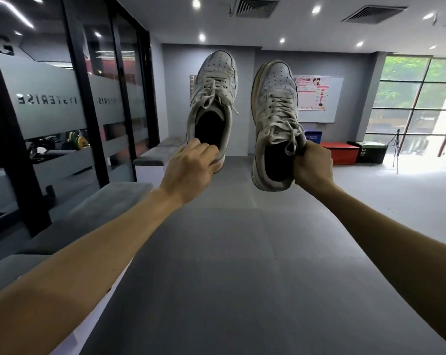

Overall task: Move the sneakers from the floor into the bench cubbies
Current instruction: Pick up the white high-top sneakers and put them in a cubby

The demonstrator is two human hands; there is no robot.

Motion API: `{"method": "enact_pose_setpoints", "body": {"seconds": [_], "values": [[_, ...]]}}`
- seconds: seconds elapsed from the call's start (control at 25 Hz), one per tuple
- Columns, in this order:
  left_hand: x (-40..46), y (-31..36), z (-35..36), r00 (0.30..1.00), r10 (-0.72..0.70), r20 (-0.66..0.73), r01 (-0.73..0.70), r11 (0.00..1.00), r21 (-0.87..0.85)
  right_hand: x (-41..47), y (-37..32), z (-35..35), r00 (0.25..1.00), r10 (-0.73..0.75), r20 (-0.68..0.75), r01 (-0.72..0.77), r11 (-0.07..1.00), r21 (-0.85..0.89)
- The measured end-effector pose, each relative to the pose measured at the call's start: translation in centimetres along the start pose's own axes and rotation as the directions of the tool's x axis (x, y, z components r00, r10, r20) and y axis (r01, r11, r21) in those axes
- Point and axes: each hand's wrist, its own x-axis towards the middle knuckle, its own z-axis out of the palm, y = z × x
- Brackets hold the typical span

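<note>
Grey mat floor [229, 265]. Glass partition [63, 98] at left, grey cushioned seats [129, 193] along it. Whiteboard [319, 98] on far wall. Big gridded window [416, 103] at right, daylight in. Ceiling spotlights [202, 37] lit.

The left sneaker [214, 103] is white leather, scuffed, with a perforated toe and loose grey-white laces; it is held off the floor, toe pointing up and away, its dark opening facing the camera; the right sneaker [275, 119] is its match, with a yellowed sole edge, just beside the left sneaker and apart from it, a little lower, tilted likewise; the counter [142, 160] with its grey cushioned top lies below and left of the left sneaker.
</note>
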Motion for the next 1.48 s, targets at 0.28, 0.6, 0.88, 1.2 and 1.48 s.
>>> {"method": "enact_pose_setpoints", "body": {"seconds": [0.28,0.6,0.88,1.2,1.48], "values": [[2.0,-7.0,10.5,1.000,-0.024,0.019,0.022,0.994,0.105,10.5,3.0,11.6,0.997,-0.064,0.040,0.061,0.996,0.070],[2.9,-15.0,18.3,0.977,-0.206,0.061,0.174,0.926,0.336,21.8,2.1,25.0,0.952,-0.254,0.171,0.211,0.949,0.233],[-1.4,-22.4,16.5,0.945,-0.306,0.119,0.188,0.803,0.566,22.4,-6.0,38.4,0.846,-0.449,0.287,0.275,0.829,0.487],[-10.0,-31.8,10.9,0.887,-0.458,0.060,0.257,0.597,0.760,17.1,-19.4,52.9,0.681,-0.637,0.361,0.286,0.685,0.670],[-19.6,-35.8,8.3,0.823,-0.567,0.032,0.266,0.435,0.860,8.2,-26.7,64.8,0.518,-0.758,0.397,0.233,0.572,0.787]]}}
